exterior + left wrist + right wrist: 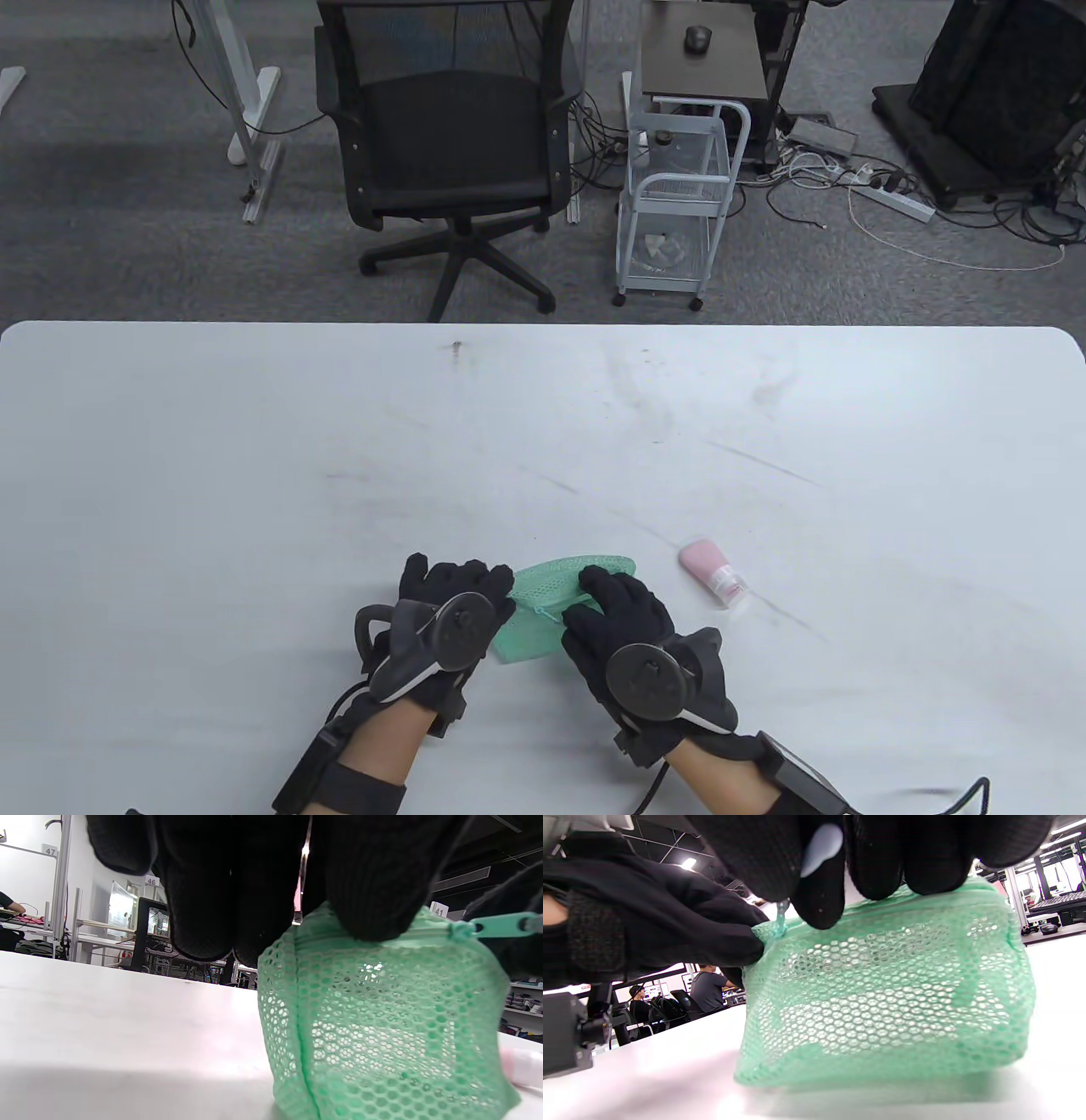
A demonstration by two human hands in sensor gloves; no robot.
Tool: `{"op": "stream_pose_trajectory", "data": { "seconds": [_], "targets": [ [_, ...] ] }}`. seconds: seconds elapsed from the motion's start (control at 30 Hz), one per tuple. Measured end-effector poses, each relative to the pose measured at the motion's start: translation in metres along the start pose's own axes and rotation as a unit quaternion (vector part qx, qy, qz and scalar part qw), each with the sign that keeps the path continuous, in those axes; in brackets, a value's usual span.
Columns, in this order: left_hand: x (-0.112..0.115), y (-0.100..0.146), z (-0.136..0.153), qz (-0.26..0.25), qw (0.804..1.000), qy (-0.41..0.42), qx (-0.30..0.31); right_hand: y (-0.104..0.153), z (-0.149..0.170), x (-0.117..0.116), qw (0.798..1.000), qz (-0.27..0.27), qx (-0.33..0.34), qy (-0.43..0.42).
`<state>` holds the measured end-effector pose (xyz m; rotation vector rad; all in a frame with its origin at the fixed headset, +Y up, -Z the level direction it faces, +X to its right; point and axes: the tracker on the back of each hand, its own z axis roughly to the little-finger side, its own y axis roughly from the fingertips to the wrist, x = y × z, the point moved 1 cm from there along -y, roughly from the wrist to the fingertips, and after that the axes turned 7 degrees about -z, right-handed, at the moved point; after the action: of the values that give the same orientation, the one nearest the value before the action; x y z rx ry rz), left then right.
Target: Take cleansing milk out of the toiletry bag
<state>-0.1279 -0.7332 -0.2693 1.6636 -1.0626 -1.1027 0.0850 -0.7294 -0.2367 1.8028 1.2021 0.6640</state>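
A green mesh toiletry bag (543, 586) stands on the white table (543, 407) near its front edge, between my two hands. My left hand (475, 586) grips the bag's left end, with its fingers (203, 899) on the top edge of the bag (382, 1018). My right hand (598, 594) pinches the green zipper pull (780, 916) at the top of the bag (882, 997); the pull also shows in the left wrist view (500, 925). A pink cleansing milk bottle (713, 573) lies on the table right of the bag, apart from both hands, and is partly seen in the left wrist view (524, 1065).
Beyond the table's far edge stand a black office chair (458, 144) and a white wire cart (679, 195) on grey carpet, with cables and a power strip (891, 199) further right.
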Motion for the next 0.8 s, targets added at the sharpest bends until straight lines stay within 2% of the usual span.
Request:
{"op": "stream_pose_trajectory", "data": {
  "seconds": [0.6, 0.8],
  "targets": [
    [-0.007, -0.003, 0.024, -0.008, 0.999, 0.013, -0.037, 0.000, 0.021, 0.010, 0.998, 0.017, -0.028, -0.052],
    [-0.008, -0.002, 0.026, -0.012, 0.999, 0.020, -0.039, -0.002, 0.034, 0.012, 0.993, 0.016, -0.040, -0.112]
  ]
}}
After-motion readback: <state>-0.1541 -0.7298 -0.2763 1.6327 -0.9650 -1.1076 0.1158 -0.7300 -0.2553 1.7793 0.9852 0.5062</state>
